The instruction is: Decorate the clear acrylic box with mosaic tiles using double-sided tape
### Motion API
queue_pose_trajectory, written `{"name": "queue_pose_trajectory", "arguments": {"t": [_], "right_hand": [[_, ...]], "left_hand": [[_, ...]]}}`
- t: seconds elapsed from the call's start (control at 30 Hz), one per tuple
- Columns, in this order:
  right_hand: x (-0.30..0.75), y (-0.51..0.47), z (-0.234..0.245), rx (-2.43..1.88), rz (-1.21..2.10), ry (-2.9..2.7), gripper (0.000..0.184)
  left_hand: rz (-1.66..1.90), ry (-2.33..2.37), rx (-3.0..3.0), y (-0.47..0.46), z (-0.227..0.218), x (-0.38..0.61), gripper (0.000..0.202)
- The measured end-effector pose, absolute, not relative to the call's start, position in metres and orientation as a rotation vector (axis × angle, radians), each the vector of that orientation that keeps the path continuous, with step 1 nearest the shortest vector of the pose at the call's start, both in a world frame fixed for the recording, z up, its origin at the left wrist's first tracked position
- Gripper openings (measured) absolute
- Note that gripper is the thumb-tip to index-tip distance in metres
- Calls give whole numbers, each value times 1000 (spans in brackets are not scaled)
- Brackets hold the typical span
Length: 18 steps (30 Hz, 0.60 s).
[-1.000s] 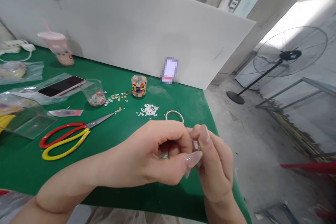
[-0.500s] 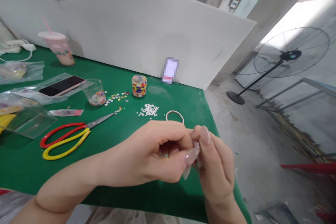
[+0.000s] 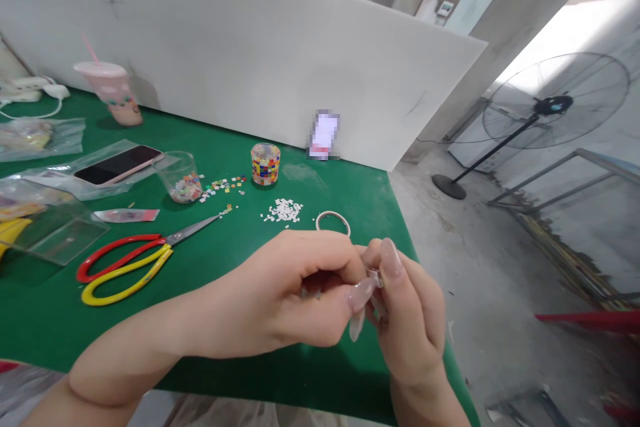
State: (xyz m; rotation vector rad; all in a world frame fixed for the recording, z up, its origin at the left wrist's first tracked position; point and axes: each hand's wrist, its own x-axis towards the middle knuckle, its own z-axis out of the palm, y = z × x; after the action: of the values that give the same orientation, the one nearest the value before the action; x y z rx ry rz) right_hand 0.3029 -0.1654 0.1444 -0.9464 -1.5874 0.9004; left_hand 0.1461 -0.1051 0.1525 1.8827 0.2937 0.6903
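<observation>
My left hand [image 3: 300, 297] and my right hand [image 3: 414, 310] meet over the table's near right part, thumbs and fingers pinched together. Between the fingertips shows a tiny whitish, shiny bit [image 3: 376, 277]; the fingers hide most of it, so its kind cannot be told. Just beyond my knuckles lies a thin white ring [image 3: 333, 215], partly covered by my left hand. A heap of small white square tiles [image 3: 284, 211] is scattered to its left. Behind the heap stands a small round pot [image 3: 265, 165] covered in rows of coloured square tiles.
Red-and-yellow-handled scissors [image 3: 164, 240] lie left of my hands. Beyond are a tilted clear cup [image 3: 184, 180] with coloured tiles spilling out, a tube [image 3: 127, 215], a phone [image 3: 119, 165] and a drink cup [image 3: 113, 90]. A lit phone [image 3: 325, 135] leans on the white board [image 3: 240, 47].
My hands stay in the same place, still pinched together. The fingertips have shifted slightly, and a little more of the tiny bit shows between them. Nothing on the table has moved.
</observation>
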Motion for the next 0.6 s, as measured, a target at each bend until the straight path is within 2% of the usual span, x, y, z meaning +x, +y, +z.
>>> {"name": "queue_pose_trajectory", "arguments": {"t": [0.6], "right_hand": [[305, -167, 141, -1021, 827, -1638, 36]], "left_hand": [[734, 326, 1923, -105, 151, 148, 23]]}}
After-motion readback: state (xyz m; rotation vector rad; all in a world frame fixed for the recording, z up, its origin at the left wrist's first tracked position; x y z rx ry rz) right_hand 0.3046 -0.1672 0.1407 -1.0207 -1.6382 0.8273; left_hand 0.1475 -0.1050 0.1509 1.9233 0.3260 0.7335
